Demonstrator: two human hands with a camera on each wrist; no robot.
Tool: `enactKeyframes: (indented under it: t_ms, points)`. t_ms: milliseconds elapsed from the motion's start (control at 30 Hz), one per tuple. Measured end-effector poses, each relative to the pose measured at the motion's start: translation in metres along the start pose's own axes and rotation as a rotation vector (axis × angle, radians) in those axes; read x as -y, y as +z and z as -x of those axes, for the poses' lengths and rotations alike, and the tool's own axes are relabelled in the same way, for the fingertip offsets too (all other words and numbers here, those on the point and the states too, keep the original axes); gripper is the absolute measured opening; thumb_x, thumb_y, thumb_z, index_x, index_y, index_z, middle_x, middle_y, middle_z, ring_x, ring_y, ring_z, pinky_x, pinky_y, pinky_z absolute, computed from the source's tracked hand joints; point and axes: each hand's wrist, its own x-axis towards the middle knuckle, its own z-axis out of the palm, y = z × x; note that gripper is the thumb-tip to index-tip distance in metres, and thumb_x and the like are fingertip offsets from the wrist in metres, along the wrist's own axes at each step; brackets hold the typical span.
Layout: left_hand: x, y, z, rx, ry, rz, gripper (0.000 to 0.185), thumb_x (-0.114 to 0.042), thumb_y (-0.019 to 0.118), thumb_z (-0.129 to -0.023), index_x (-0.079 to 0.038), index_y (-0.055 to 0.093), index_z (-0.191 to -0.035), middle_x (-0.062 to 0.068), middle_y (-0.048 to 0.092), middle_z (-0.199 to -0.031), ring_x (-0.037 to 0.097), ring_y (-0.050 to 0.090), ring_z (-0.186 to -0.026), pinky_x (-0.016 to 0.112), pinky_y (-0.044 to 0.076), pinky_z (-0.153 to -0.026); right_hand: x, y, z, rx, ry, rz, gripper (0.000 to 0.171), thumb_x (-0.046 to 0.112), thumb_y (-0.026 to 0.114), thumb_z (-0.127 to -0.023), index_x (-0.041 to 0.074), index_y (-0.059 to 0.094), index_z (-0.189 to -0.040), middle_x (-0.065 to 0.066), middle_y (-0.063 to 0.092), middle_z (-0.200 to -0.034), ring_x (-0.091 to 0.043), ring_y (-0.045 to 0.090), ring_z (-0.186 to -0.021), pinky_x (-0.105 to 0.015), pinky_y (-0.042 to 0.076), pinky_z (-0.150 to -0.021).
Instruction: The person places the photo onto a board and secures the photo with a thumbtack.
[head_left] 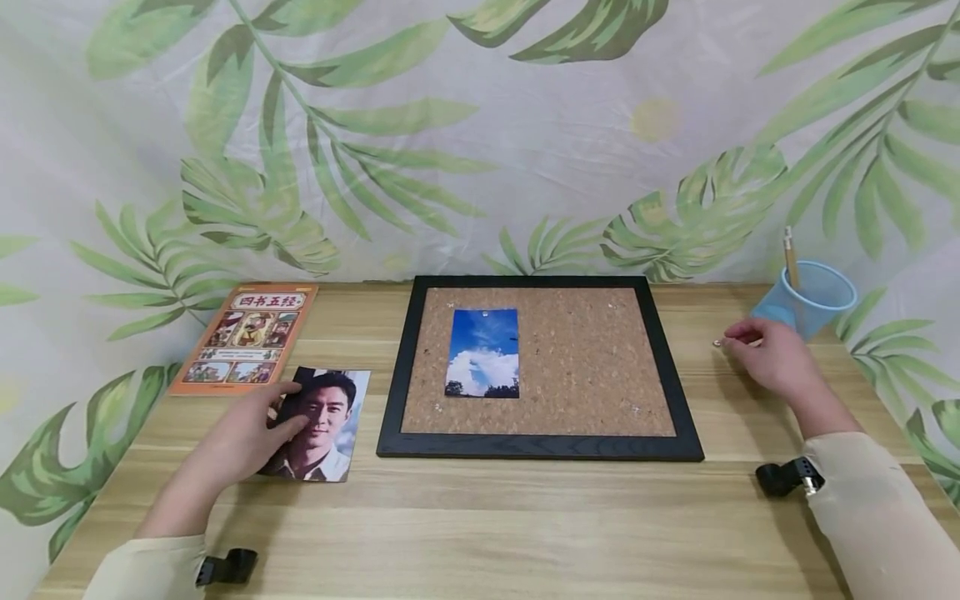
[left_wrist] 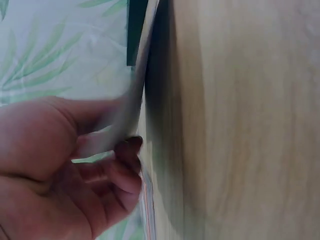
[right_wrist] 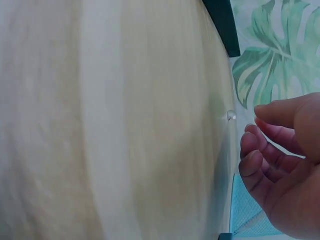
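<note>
My left hand (head_left: pixel 238 437) pinches the left side of a portrait photo (head_left: pixel 330 454), thumb on the printed face of the paper. The left wrist view shows this photo (left_wrist: pixel 135 87) nearly edge-on, tilted up from the wooden table. At the far right, my right hand (head_left: pixel 772 360) hovers low by a small clear push pin (head_left: pixel 717 342). Its thumb and fingers are loosely bent, and in the right wrist view a small gap separates the fingertips (right_wrist: pixel 260 111) from the pin (right_wrist: pixel 231 115). Between the hands lies a black-framed corkboard (head_left: pixel 592 375), bearing a sky photo (head_left: pixel 483 354) pinned at its top edge.
An orange booklet (head_left: pixel 240 337) lies at the back left, beyond the portrait photo. A blue mesh pen cup (head_left: pixel 813 296) holding a pencil (head_left: pixel 791 258) stands behind my right hand. Along the table's back edge hangs a leaf-patterned cloth (head_left: pixel 540 150).
</note>
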Motion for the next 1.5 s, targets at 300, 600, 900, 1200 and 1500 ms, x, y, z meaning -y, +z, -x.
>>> enactKeyframes:
  t_ms: [300,600,900,1200,1500]
  points:
    - [0.005,-0.008,0.005,-0.212,0.004,0.114,0.030,-0.017,0.056,-0.096,-0.006,0.059,-0.124,0.013,0.061,-0.096,0.009,0.056,-0.066,0.025,0.043,-0.051,-0.007,0.005,-0.010,0.022,-0.004,0.052,0.035,0.029,0.060,-0.093,-0.003,0.066,-0.105,-0.017,0.066,-0.089,-0.027,0.058,-0.080,-0.032,0.043,-0.066]
    - [-0.010,-0.012,0.002,-0.312,-0.018,0.271,0.031,-0.026,0.057,-0.096,-0.012,0.063,-0.123,0.010,0.062,-0.099,0.002,0.059,-0.064,0.021,0.045,-0.050,-0.008,0.009,-0.017,0.025,-0.008,0.089,0.028,0.025,0.062,-0.091,-0.001,0.067,-0.100,-0.014,0.064,-0.083,-0.025,0.055,-0.075,-0.031,0.040,-0.063]
    - [-0.039,-0.001,-0.011,-0.253,0.053,0.384,0.028,-0.025,0.055,-0.097,-0.017,0.065,-0.122,0.008,0.064,-0.103,0.006,0.061,-0.076,0.022,0.049,-0.059,-0.007,0.011,-0.017,0.028,-0.005,0.100,0.024,0.022,0.062,-0.091,-0.001,0.067,-0.096,-0.014,0.064,-0.083,-0.027,0.054,-0.075,-0.032,0.040,-0.063]
    - [-0.070,0.015,-0.026,-0.214,0.174,0.469,0.023,-0.016,0.054,-0.098,-0.019,0.069,-0.115,0.006,0.065,-0.118,0.007,0.059,-0.095,0.015,0.047,-0.074,0.001,0.006,-0.006,0.038,-0.040,0.059,0.023,0.023,0.061,-0.092,0.001,0.066,-0.095,-0.013,0.065,-0.085,-0.024,0.055,-0.074,-0.032,0.041,-0.063]
    - [-0.103,0.030,-0.038,-0.102,0.200,0.513,0.024,-0.015,0.055,-0.096,-0.021,0.068,-0.115,0.002,0.067,-0.103,0.017,0.059,-0.079,0.025,0.048,-0.066,0.013,-0.002,0.005,0.034,-0.063,0.016,0.023,0.023,0.061,-0.092,0.002,0.066,-0.099,-0.012,0.066,-0.088,-0.023,0.056,-0.076,-0.031,0.043,-0.063]
